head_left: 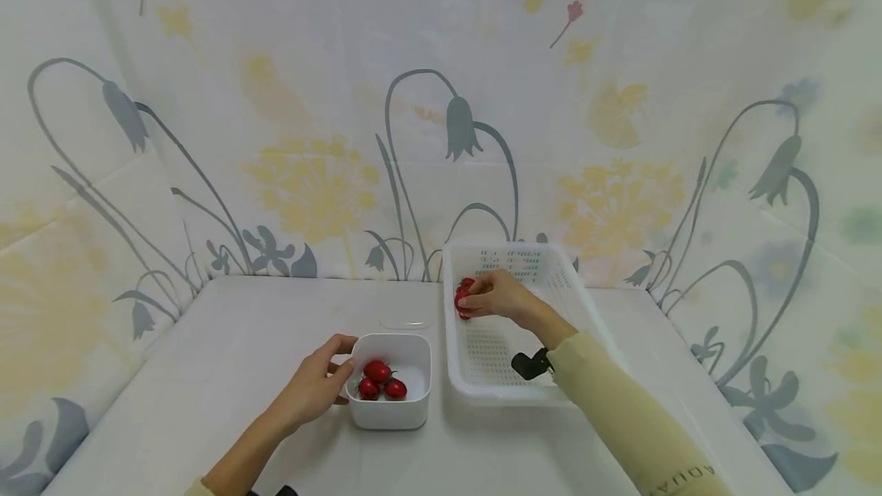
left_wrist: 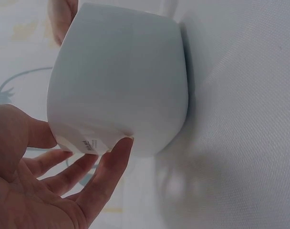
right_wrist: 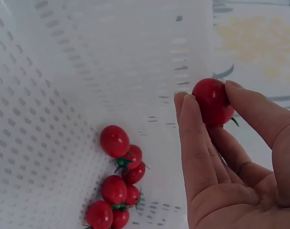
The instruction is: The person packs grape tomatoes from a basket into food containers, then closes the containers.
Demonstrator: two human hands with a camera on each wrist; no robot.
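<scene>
The right hand [head_left: 506,298] pinches a single cherry tomato [right_wrist: 212,101] between thumb and fingertips over the left side of a white perforated basket [head_left: 492,391]; the light fingertip hold probably suits so small and smooth a fruit. Whether that tomato touches the basket's wall is hard to tell. Below it, seven loose cherry tomatoes [right_wrist: 114,190] show in the right wrist view, some with green stems, gathered along the basket's left wall towards its back left corner, perhaps because they roll together there. The basket stands at the back edge of the white-covered table [head_left: 276,320], right of the middle.

Just beside the basket's left wall, nearer the table's front edge, stands a square white container [head_left: 390,415]. The left hand [head_left: 313,385] grips its left side with thumb and fingers, likely to keep the light tub from sliding. Three cherry tomatoes [head_left: 396,389] lie inside it, together near its front wall
</scene>
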